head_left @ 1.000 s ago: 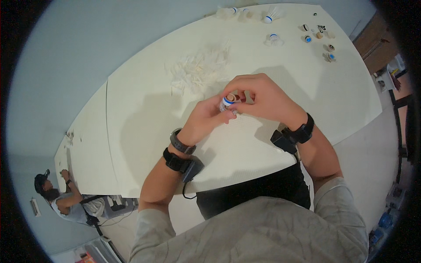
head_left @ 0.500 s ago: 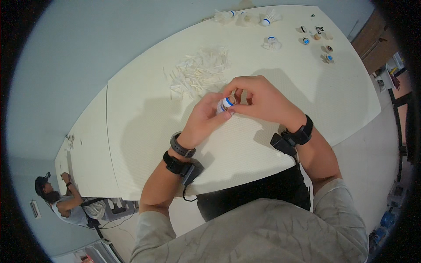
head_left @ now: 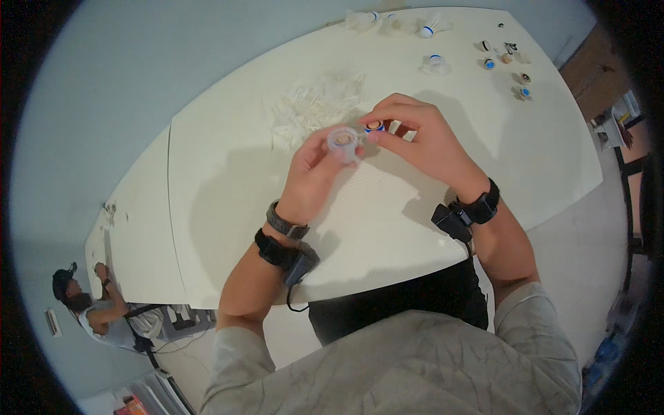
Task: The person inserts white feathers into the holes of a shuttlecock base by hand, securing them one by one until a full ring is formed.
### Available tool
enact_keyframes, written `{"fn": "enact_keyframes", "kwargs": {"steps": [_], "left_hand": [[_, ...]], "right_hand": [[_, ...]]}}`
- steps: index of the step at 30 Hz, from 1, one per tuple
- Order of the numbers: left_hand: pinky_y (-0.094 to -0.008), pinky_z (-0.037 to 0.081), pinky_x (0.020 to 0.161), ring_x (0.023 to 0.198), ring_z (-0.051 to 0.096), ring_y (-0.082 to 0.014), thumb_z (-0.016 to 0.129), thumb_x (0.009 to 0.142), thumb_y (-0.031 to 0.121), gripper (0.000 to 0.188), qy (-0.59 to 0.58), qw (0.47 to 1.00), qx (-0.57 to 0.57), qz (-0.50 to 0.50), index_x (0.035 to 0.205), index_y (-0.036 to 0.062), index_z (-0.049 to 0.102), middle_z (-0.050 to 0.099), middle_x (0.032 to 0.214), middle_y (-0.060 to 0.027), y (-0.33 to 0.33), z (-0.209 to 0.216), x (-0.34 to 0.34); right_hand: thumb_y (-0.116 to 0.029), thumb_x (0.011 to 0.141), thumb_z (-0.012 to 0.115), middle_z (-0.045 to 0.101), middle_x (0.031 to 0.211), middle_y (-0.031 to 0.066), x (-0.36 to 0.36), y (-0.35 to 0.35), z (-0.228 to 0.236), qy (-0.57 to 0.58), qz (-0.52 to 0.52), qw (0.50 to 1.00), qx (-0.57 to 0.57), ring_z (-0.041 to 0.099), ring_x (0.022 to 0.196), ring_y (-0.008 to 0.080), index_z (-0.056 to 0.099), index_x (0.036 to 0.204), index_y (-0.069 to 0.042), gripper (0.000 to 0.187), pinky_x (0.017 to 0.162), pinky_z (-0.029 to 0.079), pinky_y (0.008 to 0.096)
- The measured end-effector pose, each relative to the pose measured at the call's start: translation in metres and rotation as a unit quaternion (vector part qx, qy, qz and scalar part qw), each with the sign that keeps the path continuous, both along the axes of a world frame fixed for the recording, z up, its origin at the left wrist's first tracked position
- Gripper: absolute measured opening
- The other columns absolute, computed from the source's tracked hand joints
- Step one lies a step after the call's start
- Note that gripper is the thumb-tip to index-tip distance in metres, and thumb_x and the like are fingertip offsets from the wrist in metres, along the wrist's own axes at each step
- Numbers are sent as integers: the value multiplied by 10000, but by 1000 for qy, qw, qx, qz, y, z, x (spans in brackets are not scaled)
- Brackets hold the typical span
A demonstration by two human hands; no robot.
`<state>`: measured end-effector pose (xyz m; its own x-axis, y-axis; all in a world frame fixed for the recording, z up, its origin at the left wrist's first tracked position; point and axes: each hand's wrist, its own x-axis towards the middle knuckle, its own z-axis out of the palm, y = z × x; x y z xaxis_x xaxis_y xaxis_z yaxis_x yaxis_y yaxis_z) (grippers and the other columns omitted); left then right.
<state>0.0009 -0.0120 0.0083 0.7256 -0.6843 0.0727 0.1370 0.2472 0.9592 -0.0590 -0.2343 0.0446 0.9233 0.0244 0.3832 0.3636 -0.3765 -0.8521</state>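
Note:
My left hand (head_left: 310,176) is closed around a clear, cup-shaped plastic piece (head_left: 342,140), with a round tan spot showing at its middle. Just to the right, my right hand (head_left: 427,138) pinches a small shuttlecock base (head_left: 374,126) with a blue rim and a tan inside. A small gap separates the two parts. Behind my hands lies a loose pile of white feather pieces (head_left: 315,104) on the white table (head_left: 228,249).
Shuttlecocks (head_left: 427,32) lie along the far edge, with another blue-ringed base in clear material (head_left: 436,62) nearer. Several small round parts (head_left: 490,63) are scattered at the far right. A person (head_left: 104,315) works at the table's far left.
The blue-rimmed base has come apart from the clear piece. My right hand has carried it up and to the right, while the left hand has tilted the clear piece into view.

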Motion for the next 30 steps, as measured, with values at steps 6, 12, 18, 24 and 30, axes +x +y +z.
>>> {"fn": "enact_keyframes", "kwargs": {"steps": [6, 12, 18, 24, 30], "left_hand": [[-412, 420, 1091, 1286, 534, -238, 546, 1026, 207, 476, 3, 997, -41, 67, 1446, 11, 437, 566, 1375, -143, 2, -6, 6], [-349, 409, 1084, 1245, 559, -186, 567, 994, 80, 450, 1, 996, -63, 66, 1424, -12, 470, 591, 1371, -116, -3, -4, 2], [-397, 392, 1102, 1254, 550, -225, 520, 1023, 134, 457, -58, 997, -28, 51, 1451, -1, 438, 566, 1395, -150, 1, -7, 4], [-368, 412, 1077, 1200, 577, -195, 532, 1015, 102, 425, -69, 995, -12, 75, 1421, -9, 476, 616, 1316, -122, 0, -10, 4], [-350, 421, 1060, 1185, 579, -181, 562, 1003, 99, 429, -83, 993, -6, 80, 1411, -11, 491, 627, 1297, -105, 1, -8, 3]], "right_hand": [[-46, 849, 748, 706, 962, 54, -3, 7, -2, 127, 88, 988, -17, 656, 869, 120, 588, 1294, -36, 473, 723, 533, 270], [-110, 833, 780, 724, 932, 109, -5, 24, -19, 86, 65, 990, 85, 699, 793, 188, 544, 1287, -15, 520, 704, 567, 298], [-113, 812, 801, 723, 965, 122, -5, 25, -9, 80, 11, 996, 24, 708, 809, 194, 568, 1243, -27, 498, 680, 572, 300], [-28, 816, 780, 675, 1025, 75, -4, 22, -10, 63, 17, 997, 34, 669, 855, 138, 601, 1185, -31, 410, 681, 530, 261], [-59, 817, 797, 672, 1029, 64, -4, 22, -9, 60, 6, 997, 38, 657, 853, 121, 610, 1184, -28, 413, 661, 521, 244]]}}
